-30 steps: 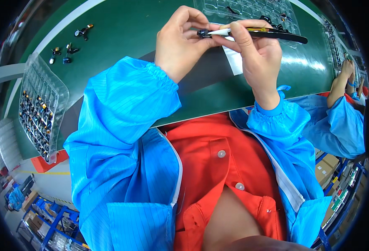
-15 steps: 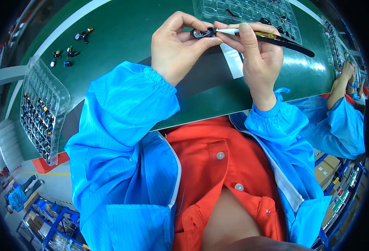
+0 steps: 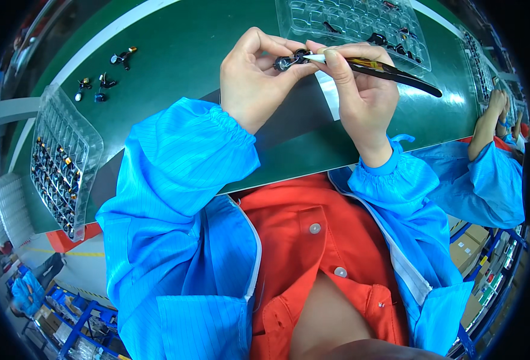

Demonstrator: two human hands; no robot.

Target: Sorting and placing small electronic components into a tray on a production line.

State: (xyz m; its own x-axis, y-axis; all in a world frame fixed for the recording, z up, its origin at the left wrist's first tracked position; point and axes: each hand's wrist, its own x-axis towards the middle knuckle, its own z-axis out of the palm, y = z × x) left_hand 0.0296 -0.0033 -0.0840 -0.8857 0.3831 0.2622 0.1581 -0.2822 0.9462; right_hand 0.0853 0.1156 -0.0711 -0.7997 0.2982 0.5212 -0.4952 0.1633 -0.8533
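Note:
My left hand [image 3: 254, 81] pinches a small black electronic part [image 3: 283, 63] with round ends and thin leads. Closed around slim black tweezers [image 3: 395, 75] with a pale pointed tip is my right hand [image 3: 366, 96]. The tip touches or nearly touches the right end of the part, between the fingertips of both hands. Fingers partly cover the part, so its finer details are hidden. Both hands are raised over a dark mat [image 3: 295, 114] on the green table [image 3: 175, 66], with a white strip [image 3: 330, 96] just beneath the right hand.
Several loose small parts [image 3: 102, 81] lie at the far left. A clear tray [image 3: 94, 141] filled with similar parts stands at the left edge. Another clear tray [image 3: 289, 24], holding a few parts, lies at the back. A co-worker's arm [image 3: 487, 123] rests at the right.
Both hands have come slightly lower in the picture, as have the loose parts. The tweezers now tilt more steeply, their rear end lower and more to the left.

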